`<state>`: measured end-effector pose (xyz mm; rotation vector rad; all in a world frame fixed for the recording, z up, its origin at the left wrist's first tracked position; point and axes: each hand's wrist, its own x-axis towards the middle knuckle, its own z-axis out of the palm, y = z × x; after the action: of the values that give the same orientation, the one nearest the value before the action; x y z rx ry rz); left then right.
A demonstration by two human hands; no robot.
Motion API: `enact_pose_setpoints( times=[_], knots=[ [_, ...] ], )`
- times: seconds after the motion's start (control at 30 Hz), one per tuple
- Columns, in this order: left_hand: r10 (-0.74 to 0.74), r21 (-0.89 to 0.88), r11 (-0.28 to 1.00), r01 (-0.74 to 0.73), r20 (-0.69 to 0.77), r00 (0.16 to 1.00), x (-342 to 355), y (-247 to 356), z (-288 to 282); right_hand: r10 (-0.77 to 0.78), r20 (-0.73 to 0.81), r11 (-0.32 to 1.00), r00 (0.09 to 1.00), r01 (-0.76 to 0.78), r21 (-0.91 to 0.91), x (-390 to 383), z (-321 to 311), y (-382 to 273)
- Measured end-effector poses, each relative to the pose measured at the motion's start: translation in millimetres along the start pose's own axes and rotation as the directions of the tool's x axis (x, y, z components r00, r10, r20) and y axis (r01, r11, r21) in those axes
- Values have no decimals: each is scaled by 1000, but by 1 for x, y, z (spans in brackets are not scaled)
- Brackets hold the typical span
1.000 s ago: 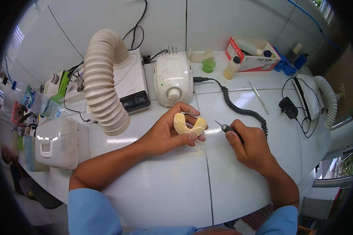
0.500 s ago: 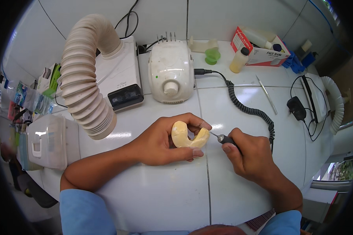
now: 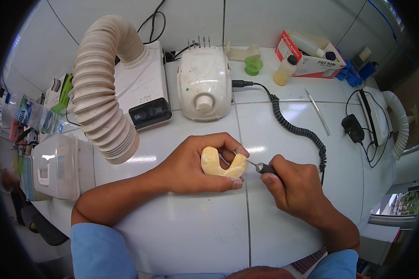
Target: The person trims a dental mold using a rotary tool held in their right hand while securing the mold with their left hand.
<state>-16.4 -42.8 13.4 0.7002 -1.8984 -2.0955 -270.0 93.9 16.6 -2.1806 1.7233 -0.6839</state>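
My left hand grips a pale yellow, horseshoe-shaped dental plaster cast, thumb along its near side and fingers behind it. The cast's open side faces away from me. In my right hand is a dark rotary handpiece, held like a pen. Its thin metal bur points left at the cast's right arm, close to my left fingertips; whether it touches the cast I cannot tell. Behind my hands stands the white handpiece control unit, with a round knob and several burs standing on top. A coiled black cord runs from it.
A ribbed suction hose arches from a white extractor box at the left. A lidded plastic container sits nearer. At the back right are a green cup, a bottle, a carton and a slim metal tool.
The cast has tilted slightly in my left hand and shifted a little to the left. The handpiece has moved slightly left and down with my right hand.
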Motion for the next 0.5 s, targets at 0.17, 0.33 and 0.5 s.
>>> enact_pose_setpoints(
  times=[0.17, 0.33, 0.5],
  knots=[
    [-7, 13, 1000, 7, -5, 1000, 1, -2, 0, 12, 1, 1000, 1000, -12, -4, 1, 0, -3],
    [-2, 39, 999, 1, 5, 1000, 2, -3, 0, 12, 1, 1000, 1000, -12, -20, 3, 0, -3],
    [-7, 22, 1000, 7, 7, 1000, 2, -4, 0, 19, 10, 1000, 1000, -19, -20, 4, -1, -5]
  ],
)
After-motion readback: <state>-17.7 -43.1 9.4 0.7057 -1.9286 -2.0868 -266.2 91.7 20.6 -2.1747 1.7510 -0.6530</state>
